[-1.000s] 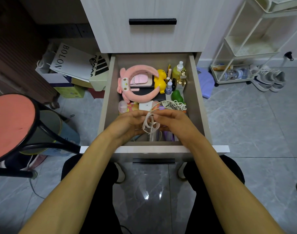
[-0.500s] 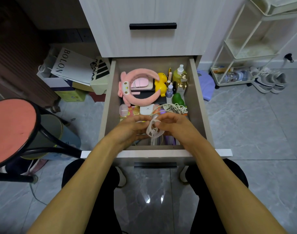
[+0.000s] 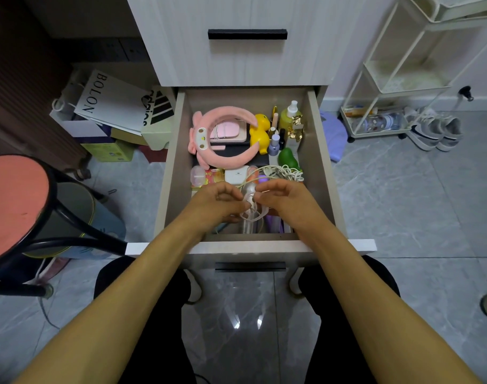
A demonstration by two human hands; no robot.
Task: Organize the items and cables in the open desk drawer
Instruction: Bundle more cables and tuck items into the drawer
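White cable (image 3: pixel 252 210) sits wound into small loops over the near part of the open drawer (image 3: pixel 321 173). Left hand (image 3: pixel 217 203) and right hand (image 3: pixel 285 200) both pinch it. The bundle's long side seems to run toward the person, though it is blurry.

Your left hand (image 3: pixel 218 205) and right hand (image 3: pixel 282 202), at the centre of the frame, cover the front part of the drawer (image 3: pixel 321 162), so you cannot tell what lies under them. The looped white cable (image 3: pixel 253 214) between your fingers is blurred, and where each finger grips it is unclear. Labels on the bottles (image 3: pixel 291 117) in the drawer's upper right corner are too small to read. The red stool (image 3: pixel 13 200) is cut off by the left edge, and the white shelf rack (image 3: pixel 403 79) by the upper right corner.
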